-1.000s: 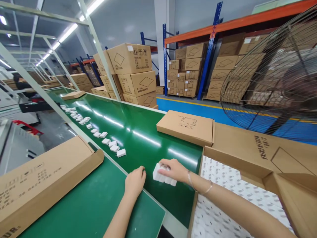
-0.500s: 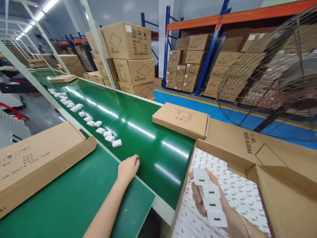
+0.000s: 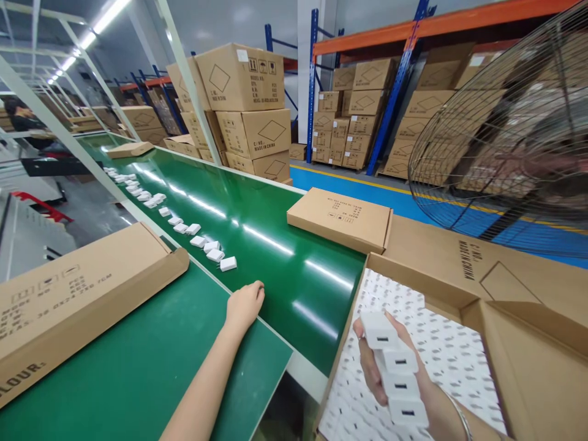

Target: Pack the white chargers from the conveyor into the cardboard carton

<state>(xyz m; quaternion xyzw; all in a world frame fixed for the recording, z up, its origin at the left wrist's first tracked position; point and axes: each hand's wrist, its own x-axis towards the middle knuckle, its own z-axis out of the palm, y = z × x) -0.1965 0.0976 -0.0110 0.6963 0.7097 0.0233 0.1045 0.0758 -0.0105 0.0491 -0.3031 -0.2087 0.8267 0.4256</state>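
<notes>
My right hand (image 3: 371,370) is wrapped round a stack of several white USB charger plugs (image 3: 400,386), their USB ports facing me. It is held over an open cardboard carton (image 3: 373,262) whose layer of white chargers (image 3: 452,343) fills most of what shows. My left hand (image 3: 245,304) rests at the near edge of the green conveyor belt (image 3: 275,294), its fingers curled in. Anything inside those fingers is hidden. Just beyond it on the belt lies a single white charger (image 3: 228,264), at the near end of a straggling row of loose chargers (image 3: 179,228).
A closed flat carton (image 3: 340,214) sits across the belt's far side, against the open carton. Another flat carton (image 3: 82,288) lies on the green side table (image 3: 138,373) at left. A large wire fan (image 3: 505,141) stands at right. Stacked cartons (image 3: 252,128) rise behind the belt.
The whole view has shifted slightly, so the belt, chargers and cartons appear further right. Both hands keep nearly the same pose, and the right still grips its stack of chargers.
</notes>
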